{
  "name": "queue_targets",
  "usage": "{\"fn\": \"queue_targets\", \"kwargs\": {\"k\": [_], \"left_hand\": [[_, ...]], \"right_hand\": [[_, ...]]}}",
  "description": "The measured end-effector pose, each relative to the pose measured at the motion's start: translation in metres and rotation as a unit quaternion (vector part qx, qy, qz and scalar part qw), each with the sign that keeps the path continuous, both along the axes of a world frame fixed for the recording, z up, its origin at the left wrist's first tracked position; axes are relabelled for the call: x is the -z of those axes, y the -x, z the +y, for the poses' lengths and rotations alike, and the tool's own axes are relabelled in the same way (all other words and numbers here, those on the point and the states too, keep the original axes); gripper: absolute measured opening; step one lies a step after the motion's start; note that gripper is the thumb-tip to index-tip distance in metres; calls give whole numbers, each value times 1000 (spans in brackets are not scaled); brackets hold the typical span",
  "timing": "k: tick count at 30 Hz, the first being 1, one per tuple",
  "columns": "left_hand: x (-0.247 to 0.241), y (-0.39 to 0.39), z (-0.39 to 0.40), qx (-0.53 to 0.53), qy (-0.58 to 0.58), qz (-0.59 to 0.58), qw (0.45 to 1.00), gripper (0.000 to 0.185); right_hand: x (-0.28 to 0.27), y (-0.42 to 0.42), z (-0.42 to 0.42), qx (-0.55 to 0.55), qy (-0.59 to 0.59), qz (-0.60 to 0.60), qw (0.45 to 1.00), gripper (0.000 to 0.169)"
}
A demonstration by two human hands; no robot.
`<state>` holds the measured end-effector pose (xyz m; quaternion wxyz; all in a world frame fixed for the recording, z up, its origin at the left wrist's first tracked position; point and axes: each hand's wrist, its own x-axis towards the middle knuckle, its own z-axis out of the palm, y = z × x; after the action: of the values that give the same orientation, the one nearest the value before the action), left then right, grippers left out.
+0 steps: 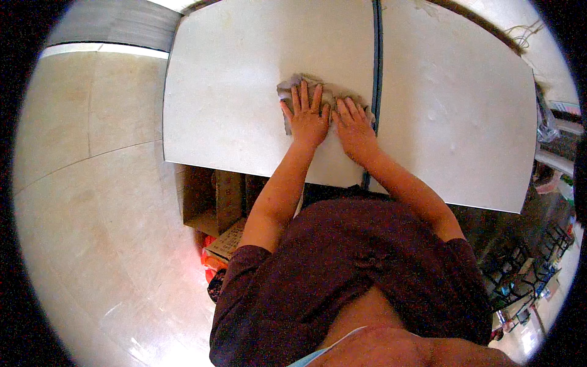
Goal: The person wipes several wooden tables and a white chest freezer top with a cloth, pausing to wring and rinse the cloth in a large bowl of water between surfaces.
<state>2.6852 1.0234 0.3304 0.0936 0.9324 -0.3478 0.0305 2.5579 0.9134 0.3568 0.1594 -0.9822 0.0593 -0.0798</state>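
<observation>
A crumpled grey-brown cloth (pixel 328 94) lies on the left of two flat white panels (pixel 224 91), beside the dark seam (pixel 377 69) between them. My left hand (pixel 308 120) rests flat on the cloth, its fingers spread wide. Just to its right, my right hand (pixel 355 130) presses on the same cloth near the seam, fingers closer together and pointing away from me. Neither hand is wrapped around the cloth, and both palms face down. Part of the cloth is hidden under the hands.
Large beige tiles (pixel 91 183) extend along the left. Below the panel's near edge stand cardboard boxes (pixel 199 202), with a red plastic bag (pixel 211 261) beside them. Clear plastic wrap (pixel 546 124) hangs past the right edge. Dark metal frames (pixel 513 266) stand at lower right.
</observation>
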Motion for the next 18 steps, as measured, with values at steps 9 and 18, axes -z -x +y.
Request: {"fn": "queue_targets", "kwargs": {"k": [9, 18], "left_hand": [[14, -73, -34, 0, 30, -18, 999, 56], [21, -140, -75, 1, 37, -15, 999, 54]], "right_hand": [[12, -68, -26, 19, 12, -5, 1000, 50], [19, -133, -56, 53, 58, -24, 997, 49]]}}
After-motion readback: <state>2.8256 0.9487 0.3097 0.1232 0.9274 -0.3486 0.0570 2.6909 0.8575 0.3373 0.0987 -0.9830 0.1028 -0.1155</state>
